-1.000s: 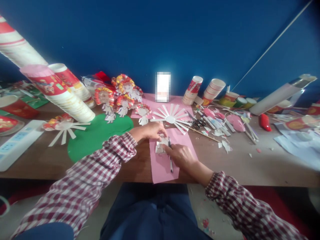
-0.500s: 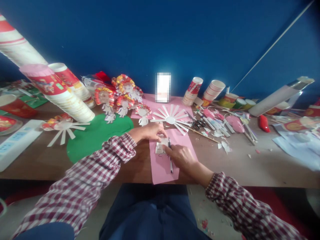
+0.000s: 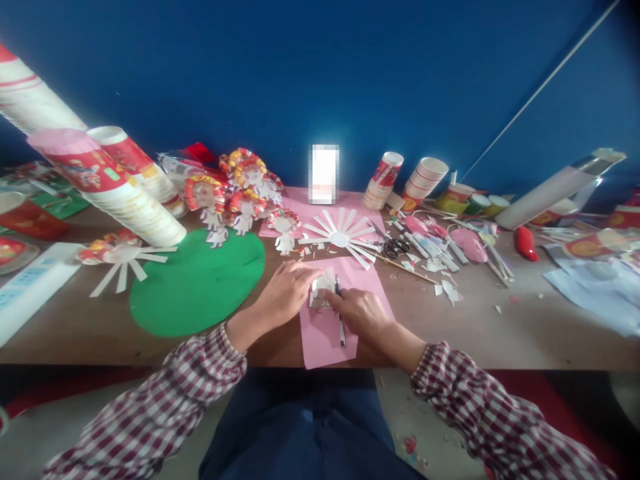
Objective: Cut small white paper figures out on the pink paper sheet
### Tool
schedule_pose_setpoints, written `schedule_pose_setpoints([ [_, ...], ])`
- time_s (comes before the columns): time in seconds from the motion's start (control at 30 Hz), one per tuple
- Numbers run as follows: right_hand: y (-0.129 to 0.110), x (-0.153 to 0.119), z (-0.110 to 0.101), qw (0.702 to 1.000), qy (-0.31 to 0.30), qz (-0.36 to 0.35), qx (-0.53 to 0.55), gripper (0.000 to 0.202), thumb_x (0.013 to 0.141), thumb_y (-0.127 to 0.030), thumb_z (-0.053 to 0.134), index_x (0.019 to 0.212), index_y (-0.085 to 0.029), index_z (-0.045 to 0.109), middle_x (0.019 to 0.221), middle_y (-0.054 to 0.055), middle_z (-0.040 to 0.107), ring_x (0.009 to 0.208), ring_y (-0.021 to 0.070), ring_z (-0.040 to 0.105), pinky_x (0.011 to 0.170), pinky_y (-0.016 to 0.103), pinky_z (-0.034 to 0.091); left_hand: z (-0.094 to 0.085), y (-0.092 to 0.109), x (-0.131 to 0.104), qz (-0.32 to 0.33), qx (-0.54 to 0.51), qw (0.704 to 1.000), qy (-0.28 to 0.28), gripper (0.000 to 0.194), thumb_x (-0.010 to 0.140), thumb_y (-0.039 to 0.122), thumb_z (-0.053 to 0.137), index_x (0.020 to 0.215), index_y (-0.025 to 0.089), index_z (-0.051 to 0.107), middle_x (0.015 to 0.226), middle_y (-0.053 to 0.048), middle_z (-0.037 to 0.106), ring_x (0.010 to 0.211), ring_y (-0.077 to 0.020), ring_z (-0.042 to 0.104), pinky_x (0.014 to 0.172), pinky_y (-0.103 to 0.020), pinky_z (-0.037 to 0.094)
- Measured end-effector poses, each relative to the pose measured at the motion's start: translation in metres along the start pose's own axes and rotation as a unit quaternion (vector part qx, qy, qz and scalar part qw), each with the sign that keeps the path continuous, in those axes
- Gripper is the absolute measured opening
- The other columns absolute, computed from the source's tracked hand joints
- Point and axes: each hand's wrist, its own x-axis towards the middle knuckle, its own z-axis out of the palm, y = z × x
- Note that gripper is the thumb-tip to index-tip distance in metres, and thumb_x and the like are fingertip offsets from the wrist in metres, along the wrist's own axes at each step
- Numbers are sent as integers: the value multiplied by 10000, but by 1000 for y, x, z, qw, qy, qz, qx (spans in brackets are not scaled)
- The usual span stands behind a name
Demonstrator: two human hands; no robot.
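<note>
One small white paper piece (image 3: 319,299) lies on a pink sheet (image 3: 327,347) at the centre of the frame. Left hand (image 3: 286,293): fingers at the paper's left edge, grip cannot be determined. Right hand (image 3: 366,312): a fingertip rests on the paper; whether the fingers clamp it cannot be determined. A pen (image 3: 342,332) lies partly beneath that hand. Green sheet (image 3: 200,287): left of centre, on the bench (image 3: 450,340).

Maroon-and-white checked sleeves (image 3: 150,407), gathered cuffs (image 3: 424,365)
</note>
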Motion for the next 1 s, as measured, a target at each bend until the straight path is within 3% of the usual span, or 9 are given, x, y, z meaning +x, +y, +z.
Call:
schedule_pose_setpoints([
  [0.23,0,1,2,1000,7,2,-2,442,992,-147,332,1402,-236,471,940,128,684,829,238,686,614,275,452,9,15,-5,-21,-21,999,-26,523,869,62,423,1378,163,485,1237,-110,626,1218,-242,515,1105,-462,363],
  [0.6,1,1,4,1000,17,-3,5,450,988,-152,349,1419,-222,458,922,130,685,832,240,694,618,277,458,12,20,-2,7,59,998,-27,434,926,111,386,1352,86,464,1181,-157,624,1186,-272,515,1060,-458,377],
  [0.83,1,1,5,1000,15,-3,8,409,990,-158,371,1377,-225,483,928,124,691,849,232,700,636,268,473,14,34,0,-9,98,994,-37,267,949,138,382,1158,106,545,1080,-148,656,1097,-267,561,1047,-460,361],
  [1.0,0,2,5,1000,13,2,0,424,1007,-162,319,1400,-220,465,919,127,693,867,240,703,643,272,490,19,37,-3,-29,115,992,-45,322,942,133,405,1247,95,500,1062,-127,676,1099,-265,560,1056,-445,329],
])
